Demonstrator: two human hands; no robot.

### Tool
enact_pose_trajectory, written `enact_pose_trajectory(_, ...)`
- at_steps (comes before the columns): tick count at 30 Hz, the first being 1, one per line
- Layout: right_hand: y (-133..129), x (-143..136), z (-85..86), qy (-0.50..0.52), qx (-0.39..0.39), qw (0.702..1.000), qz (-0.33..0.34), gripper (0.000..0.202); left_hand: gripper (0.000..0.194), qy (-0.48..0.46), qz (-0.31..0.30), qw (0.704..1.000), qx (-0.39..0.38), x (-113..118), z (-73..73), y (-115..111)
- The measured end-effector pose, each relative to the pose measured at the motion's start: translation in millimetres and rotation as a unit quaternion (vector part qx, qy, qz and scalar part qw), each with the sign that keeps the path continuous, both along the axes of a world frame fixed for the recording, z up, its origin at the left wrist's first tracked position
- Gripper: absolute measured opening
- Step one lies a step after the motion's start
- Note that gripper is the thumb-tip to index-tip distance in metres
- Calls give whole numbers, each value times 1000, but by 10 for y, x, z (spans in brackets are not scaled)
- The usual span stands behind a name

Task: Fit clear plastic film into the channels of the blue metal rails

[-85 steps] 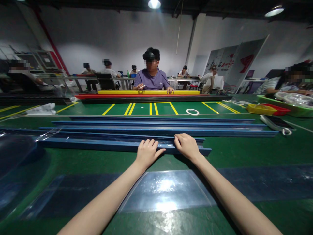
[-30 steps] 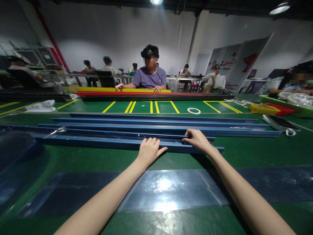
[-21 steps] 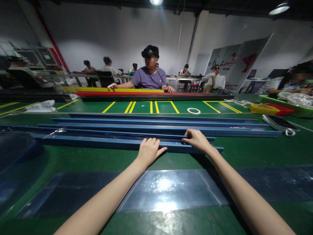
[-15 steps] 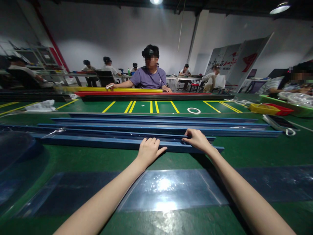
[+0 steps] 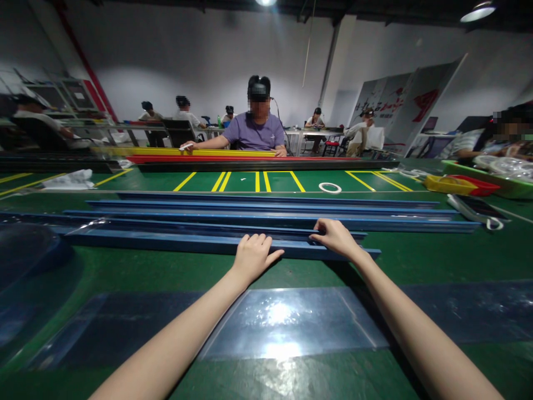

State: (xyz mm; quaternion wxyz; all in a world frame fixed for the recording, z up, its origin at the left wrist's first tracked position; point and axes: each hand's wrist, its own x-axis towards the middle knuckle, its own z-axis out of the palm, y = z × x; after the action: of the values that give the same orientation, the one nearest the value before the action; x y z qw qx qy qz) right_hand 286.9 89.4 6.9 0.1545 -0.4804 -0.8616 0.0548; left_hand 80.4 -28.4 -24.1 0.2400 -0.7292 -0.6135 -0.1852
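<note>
Blue channels (image 5: 187, 244), centre; green table (image 5: 300, 271) bearing yellow lines (image 5: 257, 182); black strip (image 5: 266, 166), red strip (image 5: 250, 160) and purple shirt (image 5: 252, 135) with white mark (image 5: 273, 137), 12 o'clock; yellow tray (image 5: 447, 188) and red tray (image 5: 483, 188), 3 o'clock.

Green bench (image 5: 316, 272), and what a spread! Blue channels (image 5: 266, 216) ran lengthwise across the middle, a glossy clear sheet (image 5: 254, 322) lay flat in front, and beyond, among yellow lines (image 5: 257, 182), sat a white ring (image 5: 330, 188); crumpled white plastic (image 5: 73, 180) rested left, a yellow tray (image 5: 447, 185) and a green tray (image 5: 510, 190) right!
</note>
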Motion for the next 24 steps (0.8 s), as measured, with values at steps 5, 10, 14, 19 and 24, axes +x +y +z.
enact_pose_trajectory(5,20,5,-20,12,-6,1000,13,16,40,-3,-3,1000,-8,-2,-5,2)
enact_pose_trajectory(10,31,18,-29,13,-5,999,31,15,40,-2,-3,1000,-3,-5,-20,6)
enact_pose_trajectory(14,41,29,-36,16,-4,999,43,14,39,2,-2,1000,0,-1,-15,4)
enact_pose_trajectory(19,51,36,-53,18,-7,999,42,14,38,-3,-2,1000,-2,2,-5,3)
enact_pose_trajectory(24,48,36,-57,11,-10,999,41,14,38,-5,-4,1000,3,3,-8,3)
